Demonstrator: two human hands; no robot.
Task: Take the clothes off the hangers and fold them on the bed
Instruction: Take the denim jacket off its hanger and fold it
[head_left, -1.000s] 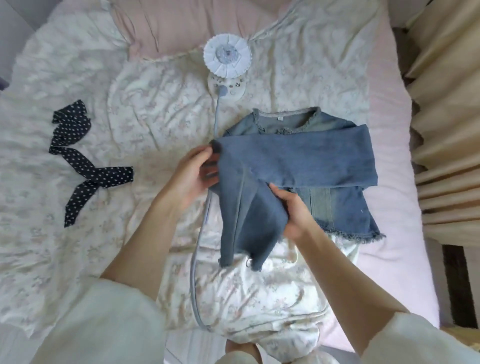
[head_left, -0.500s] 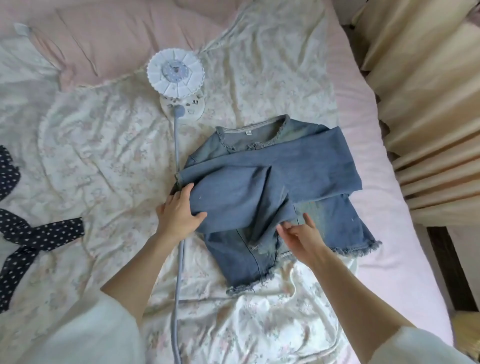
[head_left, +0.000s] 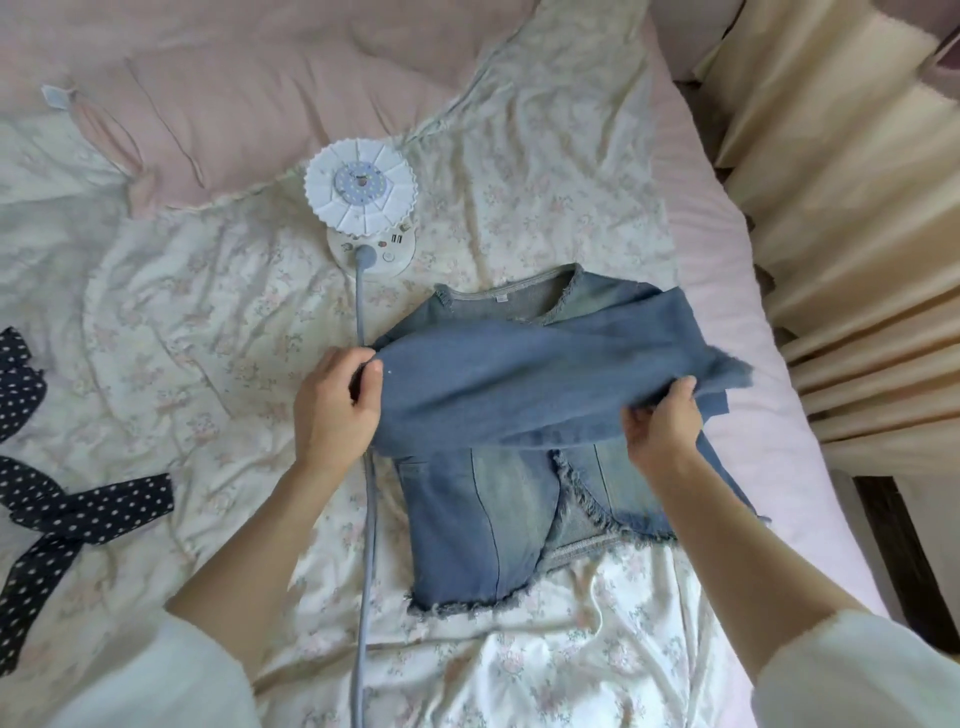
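One denim jacket (head_left: 483, 499), one lamp (head_left: 363, 208), one dotted ribbon (head_left: 78, 499), one pillow (head_left: 249, 104).

— What do we see at frame centre?
— Our left hand (head_left: 336, 402) and right hand (head_left: 662, 423) grip a sleeve stretched across the denim jacket (head_left: 483, 499) lying on the floral quilt (head_left: 208, 322)
— And upper centre?
— A white lamp (head_left: 362, 191)

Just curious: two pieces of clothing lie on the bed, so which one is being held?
The blue denim jacket; both hands, left and right, grip its folded sleeve. The dotted black garment lies untouched.
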